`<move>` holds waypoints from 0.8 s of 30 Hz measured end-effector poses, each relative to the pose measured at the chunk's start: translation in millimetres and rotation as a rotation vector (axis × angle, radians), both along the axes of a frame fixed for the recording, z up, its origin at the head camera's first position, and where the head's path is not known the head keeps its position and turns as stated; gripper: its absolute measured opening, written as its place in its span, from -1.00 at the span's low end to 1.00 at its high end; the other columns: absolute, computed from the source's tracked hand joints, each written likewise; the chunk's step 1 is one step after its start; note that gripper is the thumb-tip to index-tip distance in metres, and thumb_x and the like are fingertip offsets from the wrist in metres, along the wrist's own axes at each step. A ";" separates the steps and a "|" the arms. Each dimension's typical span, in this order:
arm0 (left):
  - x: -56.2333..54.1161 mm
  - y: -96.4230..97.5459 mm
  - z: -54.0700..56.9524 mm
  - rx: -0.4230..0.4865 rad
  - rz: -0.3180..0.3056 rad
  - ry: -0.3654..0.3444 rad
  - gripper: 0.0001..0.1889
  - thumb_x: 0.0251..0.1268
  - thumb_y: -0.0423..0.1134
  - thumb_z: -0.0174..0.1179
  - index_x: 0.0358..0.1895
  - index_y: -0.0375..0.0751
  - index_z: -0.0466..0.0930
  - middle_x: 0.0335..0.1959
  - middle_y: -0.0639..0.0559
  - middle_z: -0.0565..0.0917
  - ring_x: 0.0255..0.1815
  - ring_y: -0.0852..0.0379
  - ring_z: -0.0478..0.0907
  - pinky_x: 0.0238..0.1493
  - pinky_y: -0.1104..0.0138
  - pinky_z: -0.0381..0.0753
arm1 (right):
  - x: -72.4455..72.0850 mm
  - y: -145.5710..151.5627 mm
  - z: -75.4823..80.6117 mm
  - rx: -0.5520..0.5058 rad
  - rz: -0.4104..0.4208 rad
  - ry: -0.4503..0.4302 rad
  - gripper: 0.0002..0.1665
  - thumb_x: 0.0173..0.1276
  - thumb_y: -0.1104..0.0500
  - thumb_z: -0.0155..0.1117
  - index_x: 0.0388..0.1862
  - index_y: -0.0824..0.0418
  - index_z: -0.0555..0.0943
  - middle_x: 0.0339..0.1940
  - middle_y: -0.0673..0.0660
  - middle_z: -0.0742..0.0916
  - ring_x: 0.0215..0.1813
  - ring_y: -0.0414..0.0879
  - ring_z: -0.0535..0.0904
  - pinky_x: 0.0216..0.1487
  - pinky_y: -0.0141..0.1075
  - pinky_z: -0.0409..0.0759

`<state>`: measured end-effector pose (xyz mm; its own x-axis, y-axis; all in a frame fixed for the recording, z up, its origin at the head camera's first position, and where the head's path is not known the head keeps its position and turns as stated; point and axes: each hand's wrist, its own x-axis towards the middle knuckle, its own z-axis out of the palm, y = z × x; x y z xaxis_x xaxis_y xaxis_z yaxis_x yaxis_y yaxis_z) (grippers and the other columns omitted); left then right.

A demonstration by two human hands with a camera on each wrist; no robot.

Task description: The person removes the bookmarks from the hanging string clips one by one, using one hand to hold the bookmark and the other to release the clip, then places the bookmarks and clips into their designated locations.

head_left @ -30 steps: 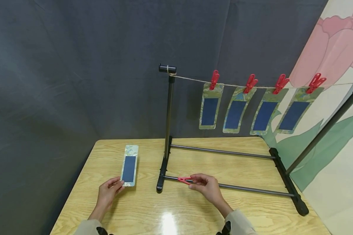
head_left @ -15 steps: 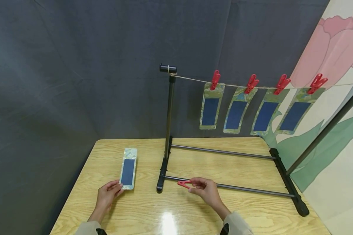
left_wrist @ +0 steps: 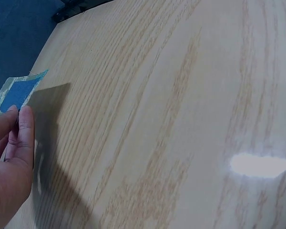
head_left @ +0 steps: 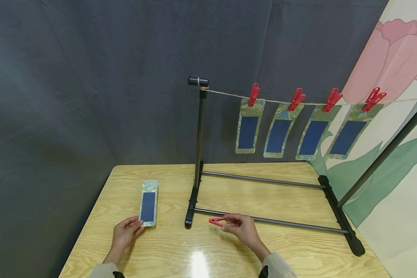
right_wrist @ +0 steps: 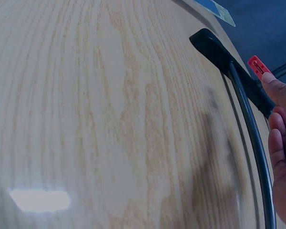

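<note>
My left hand pinches the lower left corner of a bookmark-like card, dark blue in the middle with a pale floral border. In the left wrist view the card stands tilted above the table, its shadow on the wood. My right hand pinches a red clothespin by its handle end, its nose pointing left toward the card. The clothespin also shows in the right wrist view past the thumb. Card and clothespin are well apart.
A black rack stands on the wooden table, its front bar just behind my right hand. A string runs across its top, where several similar cards hang from red clothespins. A dark curtain is behind.
The card in my left hand has come slightly toward me and to the left. My right hand with the clothespin has dropped a little toward me, off the line of the front bar.
</note>
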<state>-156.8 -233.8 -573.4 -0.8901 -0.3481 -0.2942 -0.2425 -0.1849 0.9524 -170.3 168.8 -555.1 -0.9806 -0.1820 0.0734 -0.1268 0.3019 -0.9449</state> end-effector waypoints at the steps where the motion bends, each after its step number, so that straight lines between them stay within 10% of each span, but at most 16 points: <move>1: 0.1 -0.4 -0.3 0.000 -0.001 -0.002 -0.58 0.28 -0.57 0.18 0.16 -0.68 0.36 -0.40 -0.04 0.62 -0.40 0.23 0.65 -0.20 0.33 0.71 | -0.2 0.2 -1.2 -0.003 0.004 0.001 -0.57 0.02 0.26 0.57 -0.09 0.33 0.71 -0.17 0.23 0.74 -0.15 0.08 0.66 -0.20 -0.38 0.68; 24: 3.1 -1.4 -5.8 0.002 0.015 -0.002 -0.62 0.23 -0.62 0.19 0.10 -0.72 0.39 -0.48 -0.01 0.60 -0.43 0.20 0.65 -0.25 0.32 0.73 | -2.2 -2.4 -22.5 -0.040 0.007 0.051 -0.60 -0.04 0.40 0.57 -0.16 0.45 0.69 -0.31 0.26 0.74 -0.27 0.02 0.69 -0.27 -0.38 0.70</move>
